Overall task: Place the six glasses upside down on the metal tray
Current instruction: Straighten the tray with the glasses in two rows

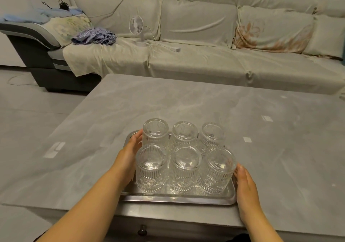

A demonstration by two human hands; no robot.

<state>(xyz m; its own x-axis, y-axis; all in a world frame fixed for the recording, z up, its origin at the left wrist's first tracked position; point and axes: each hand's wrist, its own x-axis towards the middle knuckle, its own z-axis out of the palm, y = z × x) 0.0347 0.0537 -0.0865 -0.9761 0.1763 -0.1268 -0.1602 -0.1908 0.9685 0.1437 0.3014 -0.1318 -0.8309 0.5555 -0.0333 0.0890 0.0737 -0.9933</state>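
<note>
No brand or readable label anywhere; only a faint embossed mark on the upturned bases of two near glasses, too small to read

Six clear ribbed glasses, all upside down on the metal tray (179,198), in two rows of three: far left glass (155,132), far middle glass (184,134), far right glass (211,136), near left glass (151,169), near middle glass (184,169), near right glass (217,170). Vertical fluting down the walls, a band of round flower-like cuts near the rims, thick plain bases facing up. Glasses close together, neighbours nearly touching or touching, cannot tell which

Tray shiny, rectangular, rounded corners, shallow raised rim, at the near edge of the grey marbled table (186,99)

Left hand (130,148) along the tray's left side, fingers spread and loosely curved, against the far left glass and beside the near left one; closed on nothing. Right hand (244,183) at the tray's right edge, fingers straight and together, fingertips (238,169) just beside or touching the near right glass; cannot tell whether gripping the rim

Behind the table, a cloth-covered sofa (205,58) with a small white desk fan (137,30) and a crumpled striped cloth (94,37). Dark drawer knob (142,230) under the table edge
</note>
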